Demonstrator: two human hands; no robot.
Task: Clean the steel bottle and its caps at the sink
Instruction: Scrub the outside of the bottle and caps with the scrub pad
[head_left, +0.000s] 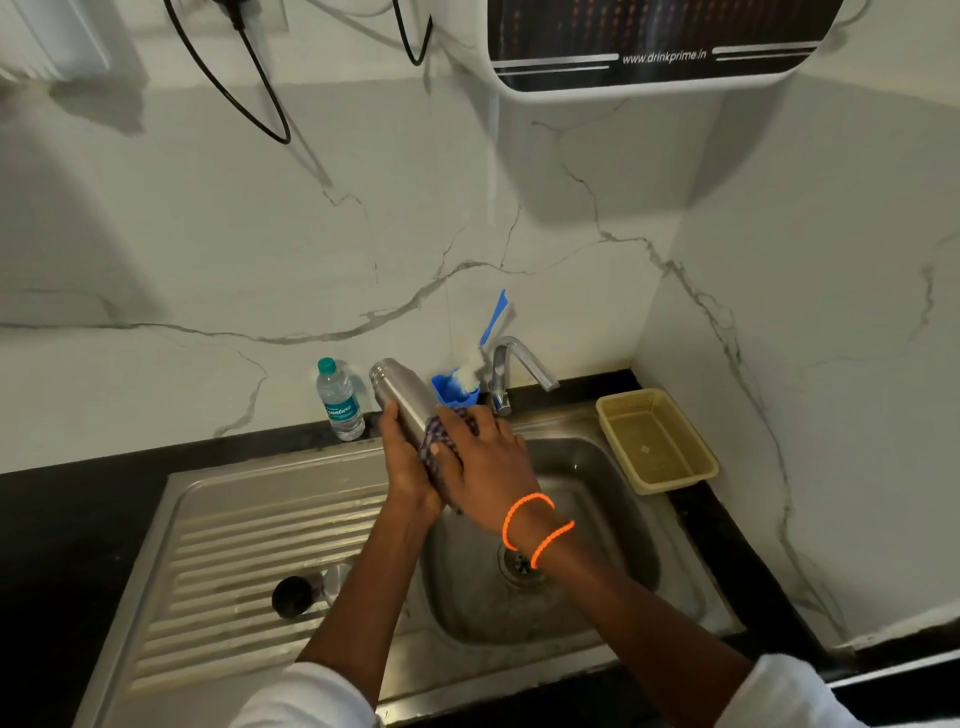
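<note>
Both hands on the steel bottle (402, 397) above the sink (597, 467): left hand (402, 462) grips its lower body, right hand (480, 457) wraps a checked cloth (439, 441) round it, wiping step; next probably the two caps (311, 590) on the drainboard.

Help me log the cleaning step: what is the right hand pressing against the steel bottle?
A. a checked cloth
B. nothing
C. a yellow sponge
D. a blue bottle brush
A: the right hand wraps a dark checked cloth round the cylindrical steel bottle, which the left hand grips; the blue-handled bottle brush stands by the tap.
</note>
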